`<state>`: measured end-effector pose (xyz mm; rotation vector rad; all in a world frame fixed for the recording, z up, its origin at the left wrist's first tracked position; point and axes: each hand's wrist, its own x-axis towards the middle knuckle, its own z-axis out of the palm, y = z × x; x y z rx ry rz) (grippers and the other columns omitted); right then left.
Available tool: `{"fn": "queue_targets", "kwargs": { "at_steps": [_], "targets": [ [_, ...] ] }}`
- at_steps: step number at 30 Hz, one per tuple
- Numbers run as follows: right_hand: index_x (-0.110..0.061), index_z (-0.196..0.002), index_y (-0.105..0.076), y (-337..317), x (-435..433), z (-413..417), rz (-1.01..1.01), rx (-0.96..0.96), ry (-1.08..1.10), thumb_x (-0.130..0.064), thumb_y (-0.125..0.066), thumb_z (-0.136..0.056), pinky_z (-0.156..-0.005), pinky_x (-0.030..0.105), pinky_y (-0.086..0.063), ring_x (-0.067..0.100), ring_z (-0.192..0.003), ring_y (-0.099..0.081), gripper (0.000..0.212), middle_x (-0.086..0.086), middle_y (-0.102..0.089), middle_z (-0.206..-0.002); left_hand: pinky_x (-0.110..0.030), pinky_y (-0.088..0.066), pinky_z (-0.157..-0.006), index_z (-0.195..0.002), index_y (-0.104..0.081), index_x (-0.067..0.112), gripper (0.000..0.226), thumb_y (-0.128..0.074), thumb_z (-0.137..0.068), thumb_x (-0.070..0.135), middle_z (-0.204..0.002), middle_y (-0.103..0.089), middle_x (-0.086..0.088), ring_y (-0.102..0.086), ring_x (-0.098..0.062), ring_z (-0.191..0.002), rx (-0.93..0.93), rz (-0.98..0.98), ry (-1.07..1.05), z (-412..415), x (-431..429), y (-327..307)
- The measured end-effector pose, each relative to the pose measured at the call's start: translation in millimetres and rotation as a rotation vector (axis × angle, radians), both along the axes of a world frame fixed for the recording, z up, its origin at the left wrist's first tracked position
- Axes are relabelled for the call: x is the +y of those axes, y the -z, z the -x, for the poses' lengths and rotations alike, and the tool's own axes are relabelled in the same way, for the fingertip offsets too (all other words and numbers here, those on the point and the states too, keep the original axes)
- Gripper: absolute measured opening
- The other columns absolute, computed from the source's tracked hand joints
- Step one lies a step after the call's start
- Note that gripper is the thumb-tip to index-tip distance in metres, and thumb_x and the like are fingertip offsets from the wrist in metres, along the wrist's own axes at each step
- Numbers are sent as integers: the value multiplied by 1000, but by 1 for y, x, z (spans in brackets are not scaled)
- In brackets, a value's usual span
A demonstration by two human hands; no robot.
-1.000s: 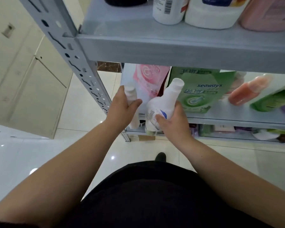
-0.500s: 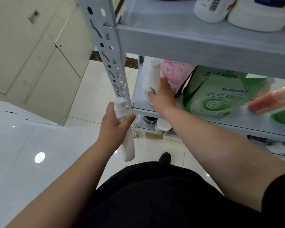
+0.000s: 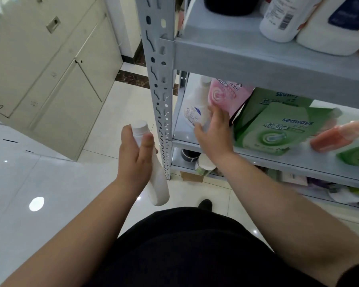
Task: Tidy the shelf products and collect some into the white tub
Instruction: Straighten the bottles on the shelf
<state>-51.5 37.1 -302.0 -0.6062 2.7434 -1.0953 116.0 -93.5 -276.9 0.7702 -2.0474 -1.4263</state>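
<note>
At the shelf's (image 3: 247, 56) left end, a person's right hand (image 3: 214, 133), fingers spread, steadies a white spray bottle (image 3: 193, 108) upright; the left hand (image 3: 136, 156) grips a slim white bottle (image 3: 157, 183), seemingly kept out for collecting.

Legible print on the shelf products — middle and upper shelves.
The word "seaways" stands on the front green refill pouch (image 3: 272, 129) and, partly cut off, on the green pouch behind it (image 3: 278, 96); a barcode — digits unreadable — marks the white bottle (image 3: 282, 19) above.
</note>
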Motion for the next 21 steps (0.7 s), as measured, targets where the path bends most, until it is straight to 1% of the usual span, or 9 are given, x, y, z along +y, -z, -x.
{"fn": "queue_targets", "kwargs": {
  "at_steps": [2,4,5,7,9,11,14,18,21],
  "targets": [
    [-18,-136,-51,-8,15,-41,116,-210,-173,-40,-63,-93,-106,34,-43,12,-117,-52,49,2,-54,-129,-27,-49,-61,-103,-41,23,38,-42,-95,60,-81,-64,-8,-64,-17,-70,29,29,15,1,-2,-3],
    [-33,-133,-51,-22,21,-82,113,-599,-395,-58,-65,-83,-107,33,-46,3,-119,-56,58,-8,-58,-128,-36,-52,-63,-103,-40,24,36,-43,-95,59,-84,-65,-10,-65,-26,-74,34,14,7,4,-1,-8],
    [-37,-135,-47,-27,22,-98,90,-699,-466,-61,-68,-77,-105,31,-48,2,-120,-57,66,-11,-58,-130,-41,-54,-65,-102,-41,27,31,-44,-95,57,-85,-65,-8,-65,-28,-75,43,-28,-17,5,1,-12],
    [-39,-141,-40,-31,21,-124,64,-682,-457,-50,-81,-75,-95,31,-56,7,-114,-62,78,-12,-57,-130,-43,-56,-69,-102,-41,31,22,-46,-97,51,-88,-64,-3,-66,-25,-79,41,-138,-63,9,5,-22],
    [-38,-143,-39,-33,20,-136,84,-577,-352,-38,-83,-79,-85,29,-59,14,-107,-64,77,-9,-58,-128,-27,-52,-72,-110,-41,25,19,-49,-103,41,-92,-61,5,-64,-11,-81,30,-220,-58,10,7,-32],
    [-45,-136,-43,-35,25,-141,132,-567,-263,-43,-78,-75,-92,34,-57,14,-110,-63,70,-10,-62,-125,-19,-48,-71,-113,-44,22,18,-50,-105,37,-95,-59,11,-59,-1,-84,-28,-235,36,7,6,-42],
    [-54,-117,-51,-30,37,-150,312,-674,-134,-40,-76,-66,-97,47,-56,11,-108,-66,59,-12,-68,-115,-26,-49,-76,-110,-53,29,14,-55,-102,41,-100,-63,13,-61,-3,-91,-143,-243,262,-5,-2,-49],
    [-36,-126,-58,-28,45,-168,674,-863,-28,-25,-78,-63,-97,67,-52,31,-110,-70,66,7,-72,-117,-32,-54,-84,-123,-54,34,21,-56,-102,36,-109,-66,15,-66,-5,-97,-252,-260,458,-38,1,-38],
    [-33,-123,-57,-33,47,-179,790,-950,4,-13,-70,-69,-90,79,-46,30,-94,-75,59,2,-76,-106,-42,-56,-93,-114,-59,43,20,-58,-93,44,-108,-71,13,-70,-8,-100,-224,-463,446,-62,8,-25]
  ]
}}
